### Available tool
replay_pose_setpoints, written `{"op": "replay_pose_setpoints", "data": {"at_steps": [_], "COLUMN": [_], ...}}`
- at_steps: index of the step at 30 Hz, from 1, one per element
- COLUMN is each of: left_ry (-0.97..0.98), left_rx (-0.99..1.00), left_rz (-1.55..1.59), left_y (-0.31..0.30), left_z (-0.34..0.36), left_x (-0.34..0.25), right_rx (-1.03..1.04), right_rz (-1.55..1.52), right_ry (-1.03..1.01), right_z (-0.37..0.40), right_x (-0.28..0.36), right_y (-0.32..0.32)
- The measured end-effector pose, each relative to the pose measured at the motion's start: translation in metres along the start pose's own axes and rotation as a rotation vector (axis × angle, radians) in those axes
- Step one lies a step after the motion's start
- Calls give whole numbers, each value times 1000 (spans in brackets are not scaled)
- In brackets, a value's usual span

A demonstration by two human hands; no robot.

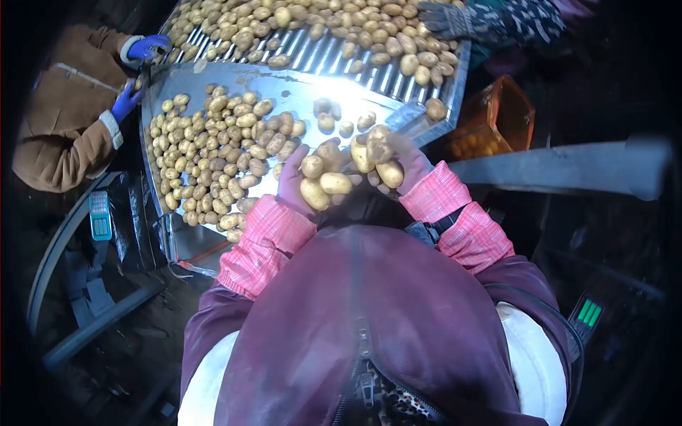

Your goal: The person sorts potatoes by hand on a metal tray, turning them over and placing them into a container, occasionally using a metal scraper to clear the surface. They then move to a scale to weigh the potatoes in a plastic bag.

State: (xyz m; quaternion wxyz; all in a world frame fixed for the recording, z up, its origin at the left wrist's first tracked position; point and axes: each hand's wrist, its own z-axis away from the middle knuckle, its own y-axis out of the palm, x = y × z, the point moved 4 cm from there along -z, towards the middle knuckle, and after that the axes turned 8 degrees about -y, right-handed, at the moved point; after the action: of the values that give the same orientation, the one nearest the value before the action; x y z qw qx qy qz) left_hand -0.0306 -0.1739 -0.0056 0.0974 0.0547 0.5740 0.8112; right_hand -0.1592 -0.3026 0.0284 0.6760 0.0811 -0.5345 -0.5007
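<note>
Potatoes (334, 183) fill both of the person's hands, held just in front of the chest and above the near edge of the bench (341, 92). The left hand (290, 186) is cupped palm-up under three or four of them. Its grip is a loose bowl rather than a pinch, since round tubers would roll out of flat fingers. The right hand (413, 165) has its grip curled around another small cluster, with one potato stacked on top and steadied by the fingertips. The two hands sit close together, nearly touching, so each load braces the other. Pink knitted cuffs (266, 241) cover the wrists down to the heel of each hand.

Beyond the hands, the steel bench carries a dense spread of loose potatoes (213, 156) on its left half. Its raised rim keeps them from rolling off, while the brightly lit middle is mostly bare metal. Farther back, a slatted roller grate (320, 53) holds a thicker layer. At the far left, a person in a brown coat has blue gloves (145, 48) at the bench edge, and a dark patterned glove (446, 18) rests on the pile at the top right. An orange crate (508, 106) stands beside the bench's right corner.
</note>
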Motion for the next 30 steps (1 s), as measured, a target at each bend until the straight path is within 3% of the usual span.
{"op": "replay_pose_setpoints", "data": {"at_steps": [2, 6, 9, 13, 15, 16, 17, 19, 21, 22, 23, 25, 26, 29, 30], "left_ry": [-117, -168, -356, -629, -784, -867, -894, -1116, -993, -962, -975, -1048, -1074, -1106, -1072], "left_rx": [93, -189, -265, -23, 127, 47, 101, 258, 12, 47, -131, -43, -37, -64, -101], "left_rz": [15, -55, -238, -500, -309, -314, -387, -99, -608, -689, -739, -852, -856, -897, -940], "left_y": [-5, 18, 29, 47, 43, 58, 62, 70, 83, 83, 92, 91, 81, 60, 69], "left_z": [-21, -58, -91, -146, -180, -190, -205, -230, -230, -233, -223, -214, -215, -213, -203], "left_x": [16, 80, 131, 197, 230, 250, 268, 316, 343, 359, 369, 378, 379, 364, 354], "right_rx": [-35, 103, -126, -284, -452, -520, -588, -639, -567, -707, -844, -964, -987, -1100, -1139], "right_rz": [29, -60, -83, -135, -195, -203, -208, -441, -520, -491, -462, -21, 43, 215, 231], "right_ry": [-5, -202, -247, -386, -413, -433, -451, -539, -546, -520, -487, -325, -236, 204, 69], "right_z": [29, 77, 125, 191, 232, 256, 278, 306, 335, 347, 358, 388, 396, 425, 426], "right_x": [8, 4, -13, -18, -8, 3, 8, 12, 16, 1, -25, -79, -107, -120, -111], "right_y": [-12, -71, -133, -195, -211, -214, -221, -233, -244, -269, -306, -387, -418, -434, -417]}}
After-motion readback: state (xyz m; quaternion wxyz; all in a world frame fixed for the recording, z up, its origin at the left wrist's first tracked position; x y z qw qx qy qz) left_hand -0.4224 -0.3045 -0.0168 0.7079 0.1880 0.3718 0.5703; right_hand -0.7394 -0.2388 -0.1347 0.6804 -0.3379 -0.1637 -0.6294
